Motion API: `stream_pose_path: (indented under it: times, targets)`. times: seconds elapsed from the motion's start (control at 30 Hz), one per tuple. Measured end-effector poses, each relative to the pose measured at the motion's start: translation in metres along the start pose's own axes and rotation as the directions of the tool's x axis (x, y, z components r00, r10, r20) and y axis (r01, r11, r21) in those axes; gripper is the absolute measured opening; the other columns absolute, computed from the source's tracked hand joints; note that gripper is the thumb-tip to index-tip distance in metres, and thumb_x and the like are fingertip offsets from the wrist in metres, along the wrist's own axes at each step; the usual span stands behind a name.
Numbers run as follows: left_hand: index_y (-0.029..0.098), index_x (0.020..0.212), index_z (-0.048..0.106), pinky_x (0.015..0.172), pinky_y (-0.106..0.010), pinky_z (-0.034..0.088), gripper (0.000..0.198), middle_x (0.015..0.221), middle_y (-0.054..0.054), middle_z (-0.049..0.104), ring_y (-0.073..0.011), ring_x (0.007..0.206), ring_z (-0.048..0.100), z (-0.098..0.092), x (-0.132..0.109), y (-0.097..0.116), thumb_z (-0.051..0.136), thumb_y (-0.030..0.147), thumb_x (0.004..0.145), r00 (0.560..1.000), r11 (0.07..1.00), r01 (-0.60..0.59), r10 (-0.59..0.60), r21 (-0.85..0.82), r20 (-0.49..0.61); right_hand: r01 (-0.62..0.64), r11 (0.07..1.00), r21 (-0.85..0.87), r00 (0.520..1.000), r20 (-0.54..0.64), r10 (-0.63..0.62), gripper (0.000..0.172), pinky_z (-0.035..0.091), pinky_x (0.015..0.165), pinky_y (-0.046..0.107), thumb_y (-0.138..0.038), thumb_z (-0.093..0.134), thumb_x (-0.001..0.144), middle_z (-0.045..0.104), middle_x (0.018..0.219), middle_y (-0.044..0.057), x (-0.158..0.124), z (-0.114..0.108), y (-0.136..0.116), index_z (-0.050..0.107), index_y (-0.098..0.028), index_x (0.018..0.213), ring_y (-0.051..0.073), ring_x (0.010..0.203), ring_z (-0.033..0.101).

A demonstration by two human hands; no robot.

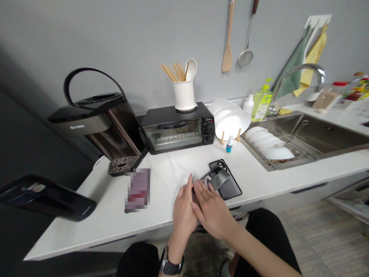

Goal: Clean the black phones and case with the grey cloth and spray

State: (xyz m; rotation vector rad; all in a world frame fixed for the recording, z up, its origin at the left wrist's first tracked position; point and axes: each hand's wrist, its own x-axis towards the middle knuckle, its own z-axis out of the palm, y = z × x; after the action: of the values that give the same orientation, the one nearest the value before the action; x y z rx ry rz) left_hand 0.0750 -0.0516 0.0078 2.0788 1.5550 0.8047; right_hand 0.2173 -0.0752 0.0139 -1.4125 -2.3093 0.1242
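My left hand [183, 211], with a dark watch on the wrist, is at the counter's front edge, its index finger extended. My right hand [215, 211] lies against it with fingers stretched out, covering part of the left fingers. Whether anything is between the two palms is hidden. Just beyond the right fingers, a grey phone [221, 179] with round camera lenses lies tilted across a dark phone case [231, 188]. A small white bottle with a blue label [229, 144] stands farther back.
A blurred purple item [138, 189] lies left of my hands. Behind are a black drink dispenser [112, 130], a toaster oven [177, 129] and racked white plates [232, 120]. A dark container [47, 198] is far left; a sink [325, 150] holding bowls [268, 144] is right.
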Motion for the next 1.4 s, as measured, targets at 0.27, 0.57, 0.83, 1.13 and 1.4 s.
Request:
stream_pose_path:
  times: [0.27, 0.57, 0.83, 1.13, 1.4]
  targets:
    - [0.027, 0.165, 0.021, 0.114, -0.042, 0.044, 0.101, 0.14, -0.006, 0.066, -0.0267, 0.132, 0.056, -0.001, 0.005, 0.007, 0.076, 0.02, 0.081, 0.999, 0.998, 0.035, -0.035, -0.061, -0.002, -0.034, 0.992, -0.124, 0.999, -0.013, 0.032, 0.051, 0.033, 0.123, 0.059, -0.032, 0.04, 0.109, 0.047, 0.16, 0.015, -0.02, -0.026, 0.063, 0.046, -0.012, 0.156, 0.03, 0.149, 0.046]
    - [0.027, 0.165, 0.023, 0.114, -0.043, 0.044, 0.091, 0.14, -0.007, 0.065, -0.0267, 0.131, 0.056, 0.001, 0.004, 0.003, 0.069, 0.02, 0.087, 1.0, 0.998, 0.016, -0.017, -0.066, -0.015, -0.148, 0.973, -0.177, 0.986, -0.101, 0.131, 0.056, 0.032, 0.125, 0.055, -0.03, 0.044, 0.105, 0.046, 0.158, 0.024, 0.017, -0.003, 0.05, 0.05, 0.001, 0.151, 0.035, 0.15, 0.042]
    - [0.02, 0.167, 0.02, 0.111, -0.041, 0.046, 0.09, 0.14, -0.015, 0.062, -0.0266, 0.129, 0.057, 0.001, 0.0, -0.002, 0.052, 0.004, 0.084, 1.0, 1.0, -0.025, 0.025, 0.011, 0.006, 0.069, 0.997, 0.023, 0.998, -0.003, -0.069, 0.052, 0.029, 0.128, 0.052, -0.029, 0.041, 0.107, 0.048, 0.16, 0.01, -0.02, -0.004, 0.01, 0.048, -0.014, 0.155, 0.023, 0.15, 0.045]
    - [0.027, 0.164, 0.025, 0.115, -0.044, 0.042, 0.098, 0.141, -0.006, 0.065, -0.0274, 0.133, 0.054, 0.002, 0.006, 0.005, 0.079, 0.026, 0.081, 1.0, 0.998, 0.022, -0.022, -0.06, -0.01, -0.198, 0.944, -0.265, 0.974, -0.166, 0.157, 0.062, 0.034, 0.121, 0.061, -0.042, 0.044, 0.107, 0.047, 0.157, 0.025, 0.01, -0.013, 0.088, 0.045, -0.004, 0.156, 0.038, 0.146, 0.048]
    - [0.02, 0.167, 0.02, 0.108, -0.039, 0.049, 0.095, 0.135, -0.013, 0.065, -0.0268, 0.123, 0.06, 0.002, 0.001, -0.004, 0.053, 0.004, 0.079, 1.0, 0.999, -0.014, 0.014, 0.038, 0.022, 0.076, 0.997, 0.012, 0.997, -0.015, -0.076, 0.057, 0.031, 0.127, 0.049, -0.04, 0.04, 0.109, 0.046, 0.161, 0.014, -0.015, 0.001, 0.007, 0.044, -0.011, 0.158, 0.026, 0.152, 0.042]
